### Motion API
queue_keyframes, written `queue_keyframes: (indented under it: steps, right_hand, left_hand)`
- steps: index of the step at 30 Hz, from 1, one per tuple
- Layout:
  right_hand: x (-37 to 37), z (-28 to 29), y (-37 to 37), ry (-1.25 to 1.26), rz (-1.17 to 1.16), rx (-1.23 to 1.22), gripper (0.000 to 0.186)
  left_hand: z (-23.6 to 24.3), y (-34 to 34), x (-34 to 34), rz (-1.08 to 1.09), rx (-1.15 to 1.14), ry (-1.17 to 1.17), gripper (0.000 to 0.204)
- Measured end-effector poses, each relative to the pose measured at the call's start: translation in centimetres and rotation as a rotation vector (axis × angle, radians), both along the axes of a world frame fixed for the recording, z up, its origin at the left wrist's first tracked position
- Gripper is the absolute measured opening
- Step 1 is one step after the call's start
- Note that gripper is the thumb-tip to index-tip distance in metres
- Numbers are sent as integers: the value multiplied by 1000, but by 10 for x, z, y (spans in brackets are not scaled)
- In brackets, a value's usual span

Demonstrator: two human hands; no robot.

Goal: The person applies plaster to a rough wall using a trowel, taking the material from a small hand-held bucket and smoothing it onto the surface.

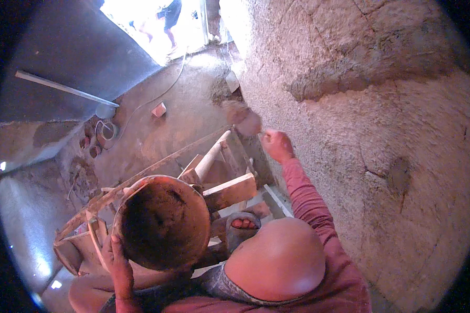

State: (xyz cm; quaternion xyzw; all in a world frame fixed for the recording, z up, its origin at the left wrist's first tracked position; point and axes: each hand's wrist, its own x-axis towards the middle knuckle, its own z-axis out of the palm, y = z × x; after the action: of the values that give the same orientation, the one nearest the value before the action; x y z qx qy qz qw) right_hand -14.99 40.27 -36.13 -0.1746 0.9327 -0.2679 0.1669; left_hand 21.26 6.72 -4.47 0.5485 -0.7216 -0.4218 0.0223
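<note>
My left hand (118, 263) grips the near-left rim of a round, deep pan (206, 208), its thumb over the edge. Dark, wet-looking mortar (164, 221) coats the inside of the pan. My right arm reaches forward along the wall, and my right hand (278, 146) is closed on what looks like a trowel (249, 124). Motion blurs its rounded blade, and the handle is mostly hidden in my fingers. A brownish lump (234, 110) shows at the blade's far side; I cannot tell whether it lies on the trowel or on the wall.
A rough plastered wall (360, 156) rises close on my right. Timber scaffolding (230, 190) stands beneath the pan, with my sandalled foot (243, 224) on it. Far below lie a hose (175, 83), a pale block (159, 109) and a bucket (105, 111). A person (171, 21) stands in the bright opening.
</note>
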Motion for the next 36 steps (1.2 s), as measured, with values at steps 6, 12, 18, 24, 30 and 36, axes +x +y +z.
queue_keyframes:
  steps: [6,12,18,24,30,36]
  right_hand:
    - [31,-27,-49,-401,166,-357,23]
    - [-1,-77,-9,-1166,-264,-522,12]
    - [-106,20,92,-496,-526,-490,10]
    - [-42,218,104,-102,-207,-265,15]
    - [36,270,1,-281,318,-183,23]
    - [75,316,-63,-15,852,88,15]
  left_hand:
    - [6,2,7,78,136,68,44]
    - [4,1,27,131,124,77,45]
    - [6,2,24,89,91,8,46]
    - [5,11,-18,-34,-60,-3,43]
    - [6,-2,-19,-300,-180,-53,43]
    - [2,-3,-32,-232,-165,43,40]
